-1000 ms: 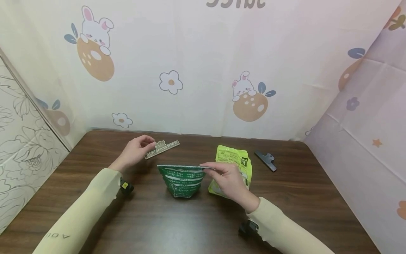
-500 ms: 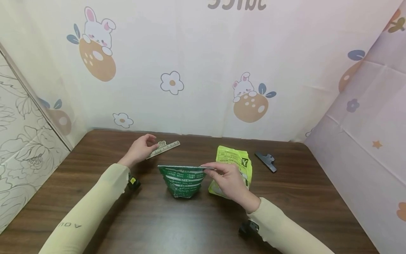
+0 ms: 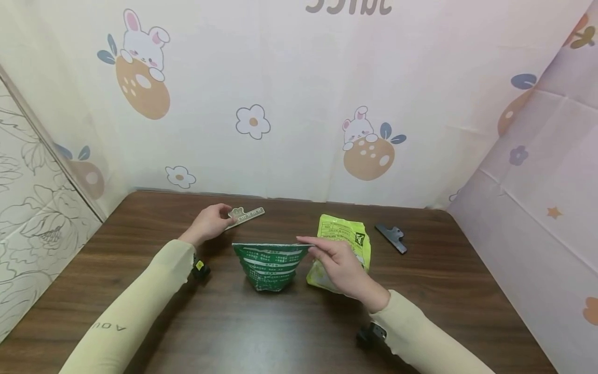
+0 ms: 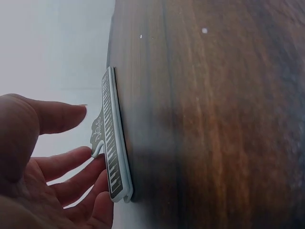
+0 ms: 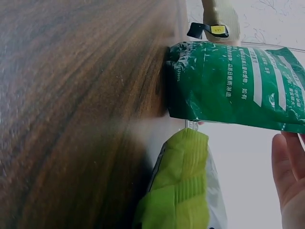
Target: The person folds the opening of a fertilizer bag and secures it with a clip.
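A green bag (image 3: 268, 267) with white print stands upright on the table, its top edge drawn flat. My right hand (image 3: 343, 267) pinches the right corner of that edge, with the index finger above and the thumb below. At the back left lies a long clip (image 3: 249, 214) with a piano-key pattern and a shaped handle tab. My left hand (image 3: 207, 223) is at its near end. In the left wrist view, the fingers (image 4: 78, 179) reach to the clip's handle side, while the thumb (image 4: 64, 117) stands apart from it.
A yellow-green bag (image 3: 343, 228) lies behind my right hand, partly hidden by it. To its right is a dark grey clip (image 3: 392, 238). The brown wooden table (image 3: 261, 332) ends at a printed curtain (image 3: 299, 156) along the back.
My left hand has moved right along the piano-key clip, covering more of its near end. My right hand has slid slightly right towards the green bag's corner.
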`<state>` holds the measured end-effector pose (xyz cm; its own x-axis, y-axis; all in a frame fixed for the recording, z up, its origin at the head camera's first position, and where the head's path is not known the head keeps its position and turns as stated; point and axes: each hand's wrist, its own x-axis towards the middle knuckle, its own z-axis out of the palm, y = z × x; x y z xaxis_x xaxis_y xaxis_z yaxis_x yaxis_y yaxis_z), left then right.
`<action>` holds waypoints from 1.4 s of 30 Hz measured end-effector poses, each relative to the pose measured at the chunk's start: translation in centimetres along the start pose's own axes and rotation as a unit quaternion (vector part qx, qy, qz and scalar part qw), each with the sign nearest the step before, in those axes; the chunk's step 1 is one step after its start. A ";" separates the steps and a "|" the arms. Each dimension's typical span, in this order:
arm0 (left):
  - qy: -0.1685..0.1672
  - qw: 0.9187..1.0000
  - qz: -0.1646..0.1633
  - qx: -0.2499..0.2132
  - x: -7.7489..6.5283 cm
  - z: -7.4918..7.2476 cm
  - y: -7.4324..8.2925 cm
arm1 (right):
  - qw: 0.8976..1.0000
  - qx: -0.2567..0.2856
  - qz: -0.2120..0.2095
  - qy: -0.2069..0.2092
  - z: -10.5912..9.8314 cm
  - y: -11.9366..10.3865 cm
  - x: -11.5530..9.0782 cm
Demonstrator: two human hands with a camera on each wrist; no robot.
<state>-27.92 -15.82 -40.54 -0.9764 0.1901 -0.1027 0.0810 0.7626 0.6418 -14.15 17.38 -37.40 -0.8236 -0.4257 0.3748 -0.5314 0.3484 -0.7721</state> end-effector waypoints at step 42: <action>0.045 0.999 -0.003 0.015 -0.4 1.3 0.8 | 0.999 -0.001 0.039 0.024 0.2 -1.5 0.2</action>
<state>-27.19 -14.46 -40.94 -0.9908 0.1298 -0.0374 0.0790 0.7815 0.6189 -13.44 16.63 -36.25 -0.8711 -0.3560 0.3382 -0.4656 0.3801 -0.7992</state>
